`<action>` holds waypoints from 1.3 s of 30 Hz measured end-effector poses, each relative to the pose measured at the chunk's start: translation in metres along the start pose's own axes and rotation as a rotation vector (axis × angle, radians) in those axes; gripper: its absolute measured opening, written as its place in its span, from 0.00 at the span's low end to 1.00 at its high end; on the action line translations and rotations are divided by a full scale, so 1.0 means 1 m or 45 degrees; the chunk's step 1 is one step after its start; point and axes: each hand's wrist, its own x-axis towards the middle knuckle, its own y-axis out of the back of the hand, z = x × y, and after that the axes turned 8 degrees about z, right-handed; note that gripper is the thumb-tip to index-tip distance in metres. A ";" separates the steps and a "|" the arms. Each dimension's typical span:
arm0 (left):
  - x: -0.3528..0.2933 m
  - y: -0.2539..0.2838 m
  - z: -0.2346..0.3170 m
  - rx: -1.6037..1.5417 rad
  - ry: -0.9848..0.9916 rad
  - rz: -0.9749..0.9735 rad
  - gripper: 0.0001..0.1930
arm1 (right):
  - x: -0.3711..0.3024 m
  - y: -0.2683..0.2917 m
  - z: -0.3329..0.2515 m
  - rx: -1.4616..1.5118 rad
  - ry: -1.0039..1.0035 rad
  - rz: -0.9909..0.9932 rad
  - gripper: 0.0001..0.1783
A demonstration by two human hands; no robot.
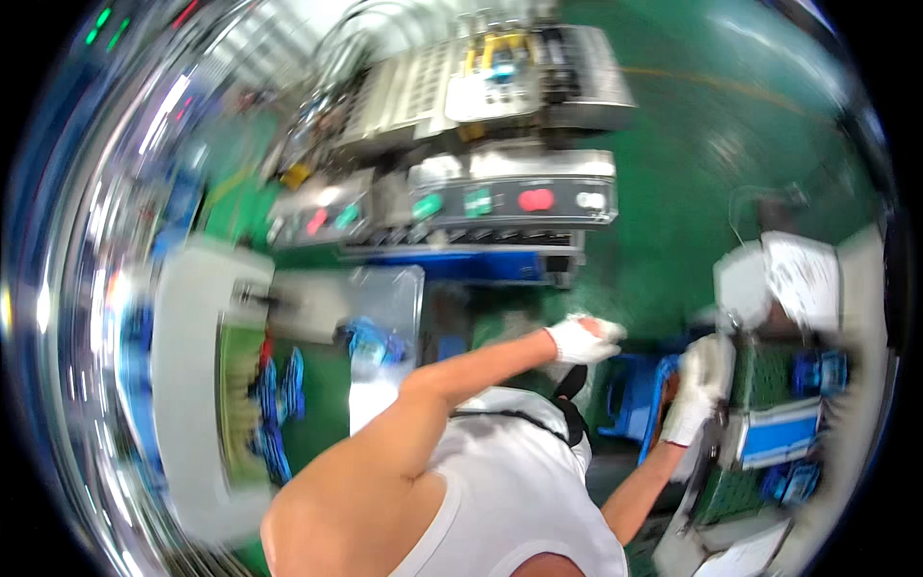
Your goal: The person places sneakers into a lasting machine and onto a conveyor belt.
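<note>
White knit gloves cover both my hands. My left hand (585, 339) hangs in the air in front of my body, over the green floor. Blur smears its fingers, which look loosely bent, and nothing shows in them. My right hand (700, 380) is lower and further right, beside the grey edge of the work stand (723, 428). Its fingers look stretched out along that edge, with no held thing visible. Below and between the hands is a blue plastic seat or bin (633, 394) with an orange-brown edge near my right wrist.
Ahead stands a machine with a control panel (514, 199) bearing red and green buttons. Blue parts (373, 341) lie in a clear tray at left, others (279, 394) beside a pale table (187, 385). Blue parts (819, 372) and papers (803, 279) are at right.
</note>
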 end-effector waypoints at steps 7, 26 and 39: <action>-0.542 0.073 -0.193 0.323 1.691 1.537 0.20 | -0.151 -0.208 0.010 -0.084 -0.217 -1.380 0.35; -1.035 -0.169 -0.263 0.241 3.053 2.150 0.34 | -0.238 -0.362 -0.111 -1.946 1.226 -1.627 0.37; -0.865 -0.146 -0.118 -0.200 2.118 2.087 0.09 | -0.417 -0.402 -0.199 -0.742 0.812 -2.179 0.36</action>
